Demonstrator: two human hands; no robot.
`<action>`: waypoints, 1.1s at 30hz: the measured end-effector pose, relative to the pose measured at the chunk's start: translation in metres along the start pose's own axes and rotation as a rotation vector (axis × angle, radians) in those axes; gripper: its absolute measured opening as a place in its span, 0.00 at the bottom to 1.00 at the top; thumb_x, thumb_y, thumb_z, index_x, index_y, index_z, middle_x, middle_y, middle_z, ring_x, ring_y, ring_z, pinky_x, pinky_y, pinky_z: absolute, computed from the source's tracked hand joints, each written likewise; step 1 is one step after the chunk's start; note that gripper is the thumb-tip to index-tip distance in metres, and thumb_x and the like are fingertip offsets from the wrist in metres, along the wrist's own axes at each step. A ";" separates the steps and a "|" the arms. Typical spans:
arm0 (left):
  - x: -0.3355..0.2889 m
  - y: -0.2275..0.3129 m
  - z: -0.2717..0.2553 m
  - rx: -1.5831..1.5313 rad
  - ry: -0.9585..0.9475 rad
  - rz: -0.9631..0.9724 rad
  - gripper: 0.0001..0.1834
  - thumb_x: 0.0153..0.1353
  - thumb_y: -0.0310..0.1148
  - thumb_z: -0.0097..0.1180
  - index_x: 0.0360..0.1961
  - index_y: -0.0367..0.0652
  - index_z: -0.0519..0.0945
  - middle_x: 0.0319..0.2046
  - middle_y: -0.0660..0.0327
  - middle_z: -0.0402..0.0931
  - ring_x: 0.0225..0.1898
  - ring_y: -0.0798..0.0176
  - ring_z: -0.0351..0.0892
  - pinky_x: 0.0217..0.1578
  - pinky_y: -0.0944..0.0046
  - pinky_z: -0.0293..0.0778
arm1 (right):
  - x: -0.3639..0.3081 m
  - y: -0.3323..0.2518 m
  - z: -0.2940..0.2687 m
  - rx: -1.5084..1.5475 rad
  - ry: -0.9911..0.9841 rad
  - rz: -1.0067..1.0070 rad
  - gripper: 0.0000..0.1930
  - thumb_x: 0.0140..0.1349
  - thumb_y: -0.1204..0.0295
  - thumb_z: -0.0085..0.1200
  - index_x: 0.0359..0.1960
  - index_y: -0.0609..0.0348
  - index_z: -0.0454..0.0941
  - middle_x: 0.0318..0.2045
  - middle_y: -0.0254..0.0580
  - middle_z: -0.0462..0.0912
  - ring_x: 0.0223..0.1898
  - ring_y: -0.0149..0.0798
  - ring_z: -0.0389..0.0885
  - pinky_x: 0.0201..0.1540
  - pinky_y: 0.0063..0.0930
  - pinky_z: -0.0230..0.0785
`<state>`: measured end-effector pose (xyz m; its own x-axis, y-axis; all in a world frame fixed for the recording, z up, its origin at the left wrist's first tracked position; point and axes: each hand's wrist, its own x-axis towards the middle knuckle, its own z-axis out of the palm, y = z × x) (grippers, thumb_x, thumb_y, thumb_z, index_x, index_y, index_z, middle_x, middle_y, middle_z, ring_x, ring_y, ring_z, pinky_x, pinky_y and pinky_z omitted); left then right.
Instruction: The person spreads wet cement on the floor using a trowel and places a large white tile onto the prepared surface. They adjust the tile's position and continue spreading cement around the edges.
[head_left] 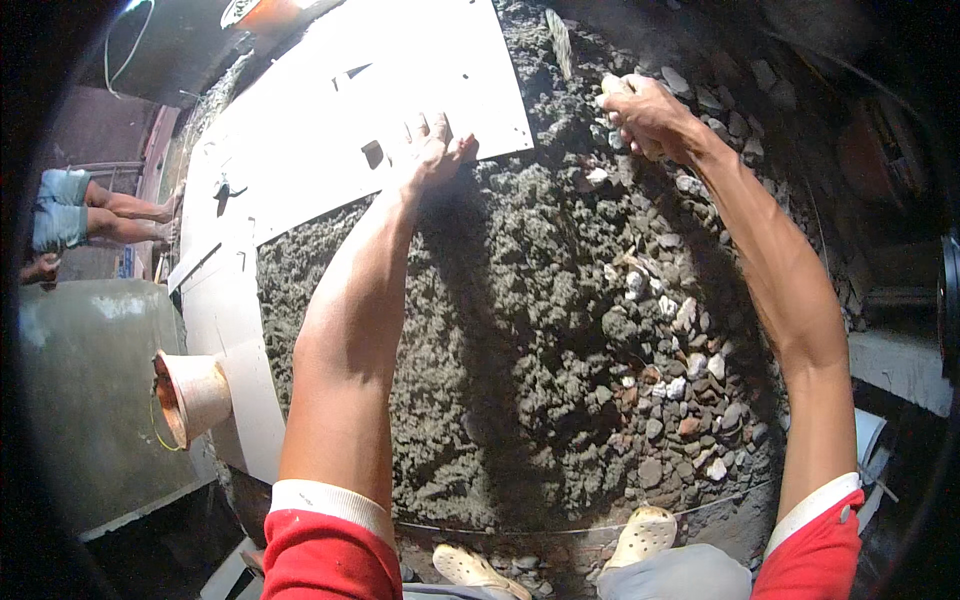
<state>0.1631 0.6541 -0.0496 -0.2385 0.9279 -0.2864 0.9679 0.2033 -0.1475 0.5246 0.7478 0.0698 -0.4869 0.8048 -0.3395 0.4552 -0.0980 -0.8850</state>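
My left hand (432,150) rests flat, fingers spread, on the near edge of a large white tile (400,80) laid on a bed of grey mortar (480,350). My right hand (645,112) is closed around a small tool whose thin blade (560,40) sticks up over the mortar; the tool's kind is hard to tell. Both forearms reach forward from red sleeves with white cuffs.
More white tiles (235,330) lie along the left. An overturned pale bucket (195,395) sits at the left edge. Loose stones and rubble (680,380) cover the right side. Another person's legs (110,215) are far left. My sandalled feet (640,530) stand below.
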 end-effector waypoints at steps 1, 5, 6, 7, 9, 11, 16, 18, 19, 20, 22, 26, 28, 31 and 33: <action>0.001 -0.003 -0.002 -0.012 -0.007 0.010 0.44 0.73 0.63 0.34 0.78 0.42 0.52 0.77 0.42 0.49 0.78 0.31 0.42 0.75 0.32 0.40 | 0.010 -0.004 0.003 0.011 0.033 -0.021 0.19 0.72 0.52 0.55 0.48 0.54 0.73 0.26 0.26 0.74 0.23 0.24 0.73 0.20 0.21 0.68; 0.001 -0.013 -0.002 -0.079 -0.043 0.073 0.45 0.72 0.65 0.35 0.79 0.44 0.50 0.78 0.43 0.47 0.78 0.31 0.39 0.75 0.31 0.39 | 0.035 -0.014 0.019 -0.050 0.054 -0.025 0.15 0.73 0.56 0.52 0.49 0.53 0.73 0.29 0.29 0.74 0.21 0.24 0.72 0.19 0.22 0.68; -0.001 -0.016 -0.003 -0.098 -0.052 0.087 0.46 0.72 0.65 0.35 0.79 0.44 0.49 0.78 0.43 0.46 0.79 0.31 0.39 0.74 0.30 0.39 | 0.036 -0.015 0.020 -0.065 0.049 -0.012 0.15 0.73 0.56 0.52 0.50 0.52 0.73 0.29 0.29 0.74 0.21 0.23 0.72 0.19 0.22 0.68; -0.001 -0.017 -0.003 -0.109 -0.056 0.095 0.46 0.72 0.66 0.35 0.79 0.45 0.49 0.78 0.43 0.45 0.79 0.31 0.38 0.74 0.30 0.39 | 0.036 -0.015 0.024 -0.079 0.044 -0.002 0.15 0.73 0.56 0.51 0.50 0.52 0.73 0.28 0.29 0.74 0.21 0.23 0.71 0.19 0.22 0.68; -0.003 -0.019 -0.007 -0.104 -0.078 0.164 0.47 0.71 0.66 0.35 0.79 0.46 0.48 0.79 0.44 0.44 0.79 0.31 0.37 0.74 0.29 0.38 | 0.033 -0.015 0.027 -0.042 0.026 -0.008 0.16 0.73 0.56 0.50 0.51 0.54 0.74 0.27 0.29 0.74 0.19 0.23 0.71 0.17 0.22 0.66; -0.007 -0.018 -0.013 -0.164 -0.073 0.112 0.47 0.71 0.67 0.36 0.80 0.47 0.47 0.79 0.44 0.43 0.79 0.31 0.36 0.74 0.28 0.37 | 0.030 -0.014 0.029 -0.088 0.021 0.016 0.16 0.73 0.57 0.51 0.46 0.58 0.75 0.28 0.31 0.74 0.22 0.26 0.73 0.21 0.26 0.69; -0.025 0.000 -0.030 -0.158 -0.003 -0.039 0.46 0.68 0.73 0.35 0.80 0.64 0.49 0.81 0.48 0.36 0.80 0.34 0.32 0.70 0.21 0.34 | 0.024 -0.015 0.029 -0.134 0.004 -0.025 0.16 0.73 0.59 0.51 0.49 0.60 0.75 0.27 0.31 0.74 0.25 0.26 0.74 0.25 0.26 0.69; -0.035 0.011 -0.032 -0.249 0.023 -0.129 0.48 0.67 0.75 0.33 0.80 0.63 0.49 0.81 0.48 0.35 0.80 0.35 0.31 0.70 0.21 0.34 | 0.022 -0.016 0.029 -0.103 -0.048 -0.018 0.17 0.72 0.59 0.51 0.48 0.61 0.77 0.28 0.32 0.75 0.26 0.26 0.74 0.27 0.27 0.68; -0.035 0.016 -0.034 -0.285 0.085 -0.167 0.48 0.66 0.76 0.32 0.80 0.62 0.49 0.81 0.48 0.34 0.80 0.35 0.31 0.70 0.21 0.34 | 0.023 -0.017 0.031 -0.174 0.002 -0.074 0.17 0.72 0.58 0.51 0.47 0.62 0.77 0.29 0.34 0.76 0.27 0.29 0.75 0.29 0.29 0.69; -0.037 0.019 -0.034 -0.304 0.124 -0.141 0.49 0.66 0.77 0.32 0.80 0.62 0.50 0.81 0.49 0.35 0.80 0.36 0.30 0.69 0.19 0.34 | 0.023 -0.017 0.031 -0.253 0.038 -0.114 0.17 0.72 0.58 0.51 0.46 0.62 0.77 0.30 0.36 0.78 0.28 0.31 0.76 0.31 0.32 0.70; -0.038 0.022 -0.035 -0.325 0.059 -0.141 0.48 0.66 0.76 0.32 0.80 0.63 0.50 0.81 0.49 0.35 0.80 0.36 0.30 0.69 0.19 0.33 | 0.025 -0.019 0.035 -0.225 0.002 0.020 0.20 0.71 0.57 0.49 0.44 0.65 0.77 0.35 0.47 0.82 0.35 0.41 0.80 0.42 0.40 0.72; -0.038 0.021 -0.036 -0.301 0.112 -0.189 0.48 0.65 0.77 0.35 0.80 0.64 0.51 0.81 0.49 0.38 0.80 0.35 0.31 0.69 0.18 0.32 | 0.039 -0.021 0.043 -0.400 0.081 -0.108 0.22 0.70 0.56 0.46 0.46 0.66 0.78 0.39 0.54 0.84 0.42 0.53 0.82 0.49 0.48 0.72; -0.036 0.021 -0.034 -0.330 0.137 -0.201 0.48 0.65 0.76 0.36 0.79 0.63 0.52 0.81 0.49 0.40 0.80 0.35 0.31 0.69 0.18 0.32 | 0.050 -0.020 0.045 -0.489 0.116 -0.123 0.22 0.70 0.56 0.46 0.46 0.66 0.78 0.40 0.57 0.84 0.45 0.57 0.83 0.51 0.50 0.72; -0.031 0.022 -0.032 -0.339 0.174 -0.230 0.47 0.64 0.76 0.38 0.78 0.62 0.55 0.80 0.50 0.42 0.80 0.35 0.33 0.70 0.19 0.32 | 0.073 -0.022 0.045 -0.581 0.170 -0.137 0.22 0.70 0.55 0.47 0.46 0.65 0.79 0.39 0.57 0.85 0.43 0.55 0.84 0.50 0.49 0.74; -0.025 0.022 -0.032 -0.286 0.148 -0.245 0.47 0.64 0.75 0.39 0.77 0.62 0.57 0.80 0.50 0.44 0.80 0.36 0.34 0.70 0.20 0.32 | 0.088 -0.025 0.043 -0.565 0.167 -0.118 0.22 0.69 0.55 0.48 0.46 0.65 0.79 0.37 0.55 0.85 0.40 0.52 0.85 0.47 0.46 0.76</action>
<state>0.1932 0.6455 -0.0156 -0.4708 0.8722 -0.1327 0.8718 0.4830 0.0814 0.4382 0.7962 0.0488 -0.4556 0.8767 -0.1544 0.7534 0.2874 -0.5914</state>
